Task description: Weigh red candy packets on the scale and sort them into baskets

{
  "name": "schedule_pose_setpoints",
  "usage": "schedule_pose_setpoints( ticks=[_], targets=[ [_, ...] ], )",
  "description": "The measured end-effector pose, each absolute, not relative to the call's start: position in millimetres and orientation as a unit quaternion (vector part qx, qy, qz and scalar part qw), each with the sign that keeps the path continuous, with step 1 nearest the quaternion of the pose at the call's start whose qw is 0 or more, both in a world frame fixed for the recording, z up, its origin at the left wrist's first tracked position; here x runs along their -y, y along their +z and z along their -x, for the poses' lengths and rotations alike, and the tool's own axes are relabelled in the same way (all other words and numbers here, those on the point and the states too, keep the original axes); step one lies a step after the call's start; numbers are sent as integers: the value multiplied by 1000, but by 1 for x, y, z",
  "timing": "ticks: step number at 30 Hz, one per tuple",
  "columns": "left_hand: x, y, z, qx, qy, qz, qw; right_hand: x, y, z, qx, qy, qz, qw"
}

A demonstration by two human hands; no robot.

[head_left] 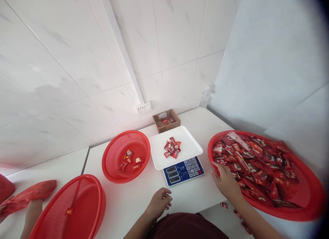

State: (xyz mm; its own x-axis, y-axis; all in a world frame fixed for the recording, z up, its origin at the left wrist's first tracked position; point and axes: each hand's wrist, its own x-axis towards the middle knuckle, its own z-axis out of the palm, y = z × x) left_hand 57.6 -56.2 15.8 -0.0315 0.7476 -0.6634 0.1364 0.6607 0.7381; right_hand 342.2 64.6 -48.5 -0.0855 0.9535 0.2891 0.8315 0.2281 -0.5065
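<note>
My right hand [227,184] is at the near left rim of a large red plastic basket [308,211], thumb and forefinger around the rim's edge. Heaped in that basket are many small red-wrapped snack packets [257,167]. My left hand [158,204] hangs over the table's front edge, fingers loosely curled and apart, with nothing visible in it. Ahead of it stands a blue digital scale [177,172] bearing a white tray [189,138]. A small pile of red packets [172,147] lies on the tray.
Left of the scale is a round red basket [108,163] with several packets. Another red basket [100,194] stands nearer, beside a person's hand [34,206] and a red bag [38,192]. Behind are a cardboard box [167,124], wall sockets [144,108] and a clear bottle [205,98]. Packets [224,205] lie below the table.
</note>
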Motion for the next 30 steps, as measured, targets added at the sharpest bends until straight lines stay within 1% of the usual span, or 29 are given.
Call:
schedule_pose_setpoints(
  ticks=[9,13,15,18,21,26,30],
  targets=[
    [60,10,-53,-670,251,-324,619,-67,-54,-345,732,89,613,283],
    [59,10,-49,-676,252,-345,600,-70,-51,-339,742,36,603,292],
    [59,9,-46,-681,260,-346,591,-73,-45,-325,758,17,587,283],
    [60,6,-44,-686,255,-343,589,-82,-28,-291,800,39,545,246],
    [61,1,-44,-688,236,-342,595,-97,-9,-253,838,81,506,189],
    [57,-8,-39,-686,227,-344,600,-130,15,-215,857,150,486,86],
    [58,-20,-28,-678,236,-359,597,-145,20,-206,869,188,453,59]
  ],
)
